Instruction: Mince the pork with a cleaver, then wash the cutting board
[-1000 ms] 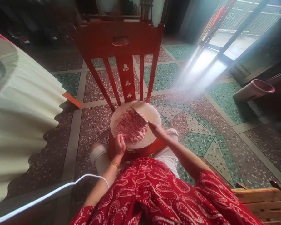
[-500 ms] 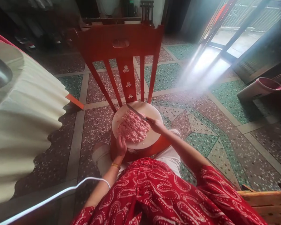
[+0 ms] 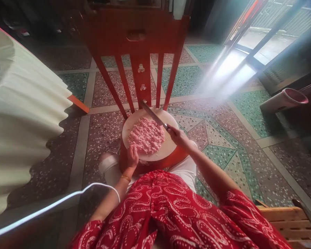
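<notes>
A flat mound of pink minced meat (image 3: 147, 135) lies on a round, pale cutting board (image 3: 168, 147), which rests on the seat of a red wooden chair (image 3: 142, 79). My right hand (image 3: 180, 136) is closed round the handle of a kitchen knife (image 3: 154, 115). Its blade hangs above the far right side of the meat, pointing away and to the left. At the board's near left edge, my left hand (image 3: 132, 156) has its fingers curled in beside the meat. What those fingers grip, if anything, is hidden.
A table with a cream pleated cloth (image 3: 23, 124) stands on the left. A white cable (image 3: 54, 204) runs to my left forearm. On the right are a bin (image 3: 282, 101), a bright glass door (image 3: 259, 45) and a slatted wooden seat (image 3: 290, 221).
The knife has lifted off the meat, and my right hand has shifted slightly right. My left hand has drawn its fingers in at the board's edge. The view has tilted down a little.
</notes>
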A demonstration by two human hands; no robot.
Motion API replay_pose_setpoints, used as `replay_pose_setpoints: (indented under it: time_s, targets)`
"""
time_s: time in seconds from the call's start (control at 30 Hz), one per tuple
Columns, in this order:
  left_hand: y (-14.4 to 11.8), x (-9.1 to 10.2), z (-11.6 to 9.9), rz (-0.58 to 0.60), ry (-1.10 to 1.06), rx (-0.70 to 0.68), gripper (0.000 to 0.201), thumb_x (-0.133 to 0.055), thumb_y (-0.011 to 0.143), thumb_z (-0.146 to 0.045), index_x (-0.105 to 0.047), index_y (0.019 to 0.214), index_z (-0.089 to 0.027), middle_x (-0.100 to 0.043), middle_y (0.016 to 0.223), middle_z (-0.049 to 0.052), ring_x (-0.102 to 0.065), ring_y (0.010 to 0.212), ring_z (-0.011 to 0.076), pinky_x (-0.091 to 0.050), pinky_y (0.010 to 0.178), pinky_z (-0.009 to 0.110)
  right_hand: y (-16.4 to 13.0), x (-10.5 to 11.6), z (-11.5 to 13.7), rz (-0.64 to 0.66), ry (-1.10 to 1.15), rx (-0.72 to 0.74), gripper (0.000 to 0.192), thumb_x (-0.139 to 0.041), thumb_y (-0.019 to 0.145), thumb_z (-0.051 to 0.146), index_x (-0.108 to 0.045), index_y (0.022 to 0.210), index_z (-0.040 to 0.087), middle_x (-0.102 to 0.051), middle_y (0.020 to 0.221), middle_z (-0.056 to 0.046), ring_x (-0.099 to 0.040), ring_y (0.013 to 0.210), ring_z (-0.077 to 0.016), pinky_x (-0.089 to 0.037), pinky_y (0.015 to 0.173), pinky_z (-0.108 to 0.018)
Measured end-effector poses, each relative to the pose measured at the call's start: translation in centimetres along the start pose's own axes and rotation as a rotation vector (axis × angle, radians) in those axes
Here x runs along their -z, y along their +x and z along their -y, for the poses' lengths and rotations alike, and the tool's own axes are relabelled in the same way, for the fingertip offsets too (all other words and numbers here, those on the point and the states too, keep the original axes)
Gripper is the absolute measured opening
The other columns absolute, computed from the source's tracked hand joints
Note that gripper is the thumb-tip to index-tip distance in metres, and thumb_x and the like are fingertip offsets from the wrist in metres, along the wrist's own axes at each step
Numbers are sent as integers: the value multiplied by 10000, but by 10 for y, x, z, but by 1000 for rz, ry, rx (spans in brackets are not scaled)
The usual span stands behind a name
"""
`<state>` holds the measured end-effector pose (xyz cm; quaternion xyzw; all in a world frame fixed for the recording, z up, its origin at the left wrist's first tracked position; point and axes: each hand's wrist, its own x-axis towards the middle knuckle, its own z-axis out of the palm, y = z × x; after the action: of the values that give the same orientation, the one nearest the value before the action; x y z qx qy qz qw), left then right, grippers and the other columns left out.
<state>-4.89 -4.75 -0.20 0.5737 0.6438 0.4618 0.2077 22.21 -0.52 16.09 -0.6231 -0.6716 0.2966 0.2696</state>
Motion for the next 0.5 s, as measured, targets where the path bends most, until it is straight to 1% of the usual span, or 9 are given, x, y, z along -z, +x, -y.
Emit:
replay_pose_setpoints:
  time_s: [0.07,0.1,0.17,0.23,0.3,0.33,0.37,0.43,0.5]
  targets:
    - [-1,-2,3,-7,8,7,320,-322,934,-432,-541,891,-202,-608,888,100,-589,855,214,-484,830,367,-12,8,5,-83,66,69,490,-389,941,395,-497,1372,187,-722,986,-61,-686,854,-168,-534,784,-274]
    - [-1,-2,4,-5,14,9,318,-323,935,-429,-541,896,-202,-608,893,101,-588,863,214,-482,836,366,-19,6,4,-119,79,79,502,-379,943,391,-476,1387,178,-717,1013,-70,-683,889,-175,-533,803,-285]
    - [-1,-2,4,5,23,8,309,-330,936,-424,-540,894,-201,-607,890,101,-585,862,213,-481,829,363,-31,-6,-6,-145,52,29,482,-379,939,363,-498,1368,179,-709,1062,-83,-670,967,-195,-529,841,-311]
    - [0,-1,2,24,17,4,299,-331,939,-408,-539,885,-201,-608,876,96,-585,844,208,-482,811,355,-40,-19,-18,-65,-10,-82,430,-404,923,336,-572,1295,200,-712,1075,-82,-666,991,-214,-528,849,-327]
    - [1,0,-1,26,15,4,290,-334,939,-394,-539,866,-203,-608,850,92,-585,818,208,-481,791,355,-46,-22,-24,31,-37,-160,394,-427,911,330,-619,1236,219,-720,1061,-67,-674,971,-217,-529,843,-323]
    - [1,0,-2,26,18,5,288,-336,938,-390,-541,860,-204,-609,845,94,-586,814,211,-480,786,358,-47,-18,-22,48,-29,-169,392,-430,909,337,-624,1230,223,-723,1051,-56,-678,956,-212,-529,842,-318]
    - [1,1,-2,29,24,3,286,-338,936,-389,-543,859,-204,-611,848,97,-587,816,216,-480,785,363,-49,-11,-18,38,-10,-157,400,-431,909,347,-617,1241,223,-724,1051,-47,-677,950,-204,-528,845,-311]
    - [1,1,-3,32,35,-7,287,-339,934,-392,-543,862,-204,-613,861,104,-588,828,222,-478,791,369,-52,5,-6,-38,26,-96,438,-445,902,369,-577,1293,222,-715,1078,-40,-671,955,-196,-526,852,-303]
    - [1,1,-3,32,38,-11,291,-331,935,-395,-540,873,-202,-613,870,106,-587,836,219,-479,797,363,-54,13,1,-137,42,-29,491,-456,895,379,-519,1352,212,-693,1137,-55,-662,984,-201,-522,865,-309]
